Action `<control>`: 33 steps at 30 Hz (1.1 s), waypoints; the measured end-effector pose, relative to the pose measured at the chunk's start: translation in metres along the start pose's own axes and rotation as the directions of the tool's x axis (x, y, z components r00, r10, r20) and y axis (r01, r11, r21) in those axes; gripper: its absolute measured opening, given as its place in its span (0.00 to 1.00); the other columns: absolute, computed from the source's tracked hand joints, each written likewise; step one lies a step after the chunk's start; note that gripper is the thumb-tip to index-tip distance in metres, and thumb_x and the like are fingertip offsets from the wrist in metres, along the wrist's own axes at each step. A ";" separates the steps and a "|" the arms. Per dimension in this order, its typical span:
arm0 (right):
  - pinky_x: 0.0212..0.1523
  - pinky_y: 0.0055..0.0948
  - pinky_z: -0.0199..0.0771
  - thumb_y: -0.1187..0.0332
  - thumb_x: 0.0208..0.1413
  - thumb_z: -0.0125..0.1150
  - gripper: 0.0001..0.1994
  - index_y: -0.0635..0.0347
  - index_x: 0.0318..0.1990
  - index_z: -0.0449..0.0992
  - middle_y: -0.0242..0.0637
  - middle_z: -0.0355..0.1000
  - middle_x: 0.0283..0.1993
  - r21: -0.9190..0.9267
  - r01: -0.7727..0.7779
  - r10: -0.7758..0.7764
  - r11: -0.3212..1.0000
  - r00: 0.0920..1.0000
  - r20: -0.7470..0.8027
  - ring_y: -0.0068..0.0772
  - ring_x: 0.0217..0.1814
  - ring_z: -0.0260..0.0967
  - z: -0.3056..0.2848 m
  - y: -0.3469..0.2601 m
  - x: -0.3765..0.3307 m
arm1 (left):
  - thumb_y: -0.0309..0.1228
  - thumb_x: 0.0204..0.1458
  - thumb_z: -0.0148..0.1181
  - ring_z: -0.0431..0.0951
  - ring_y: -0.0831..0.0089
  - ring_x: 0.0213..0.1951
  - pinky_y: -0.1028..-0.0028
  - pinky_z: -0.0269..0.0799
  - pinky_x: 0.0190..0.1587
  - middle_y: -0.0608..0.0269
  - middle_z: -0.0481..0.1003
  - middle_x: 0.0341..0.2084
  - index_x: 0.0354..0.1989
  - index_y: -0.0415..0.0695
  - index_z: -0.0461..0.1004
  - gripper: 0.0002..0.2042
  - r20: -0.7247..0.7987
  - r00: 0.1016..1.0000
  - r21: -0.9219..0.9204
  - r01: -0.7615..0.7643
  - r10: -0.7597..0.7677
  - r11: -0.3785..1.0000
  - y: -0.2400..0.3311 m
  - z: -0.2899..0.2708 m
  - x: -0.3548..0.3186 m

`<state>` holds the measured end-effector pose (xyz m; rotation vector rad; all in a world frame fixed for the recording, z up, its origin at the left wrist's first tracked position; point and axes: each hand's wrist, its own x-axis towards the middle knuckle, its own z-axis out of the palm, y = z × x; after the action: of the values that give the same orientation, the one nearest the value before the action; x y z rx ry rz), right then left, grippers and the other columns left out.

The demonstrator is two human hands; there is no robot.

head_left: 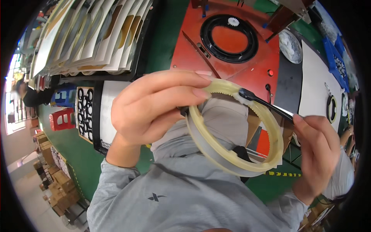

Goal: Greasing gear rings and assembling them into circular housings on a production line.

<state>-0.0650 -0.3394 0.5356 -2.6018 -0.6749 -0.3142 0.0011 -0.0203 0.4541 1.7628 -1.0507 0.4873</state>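
Note:
My left hand [150,104] is closed on the upper left rim of a pale yellow plastic ring [275,143], holding it tilted in front of my body. Fine teeth run along part of the ring's inner wall. Between the fingers of my right hand [319,149] is the handle of a slim black brush [270,107]. Its head rests against the toothed inner wall at the upper right of the ring, where a whitish, grease-like smear shows. Any bristles are hard to make out.
Ahead stands a red work plate [185,50] bearing a black ring [206,40] and a small white gear [233,21]. White cards with rings fill a black rack [142,50] at the far left. A plastic-wrapped roll [290,46] and a blue bin [335,58] are at right.

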 end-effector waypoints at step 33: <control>0.49 0.31 0.78 0.71 0.66 0.62 0.11 0.68 0.50 0.78 0.45 0.81 0.45 0.346 -0.620 0.698 0.704 0.516 -0.497 0.35 0.47 0.80 0.132 0.185 -0.045 | 0.18 0.43 0.69 0.81 0.57 0.45 0.67 0.79 0.47 0.50 0.80 0.43 0.46 0.33 0.80 0.18 0.153 0.964 0.128 0.197 -0.216 0.972 0.001 -0.002 -0.011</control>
<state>0.0043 -0.4432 0.3403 -2.2071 0.5277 -0.7594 -0.0055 -0.0143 0.4475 2.0148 -0.9536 0.2771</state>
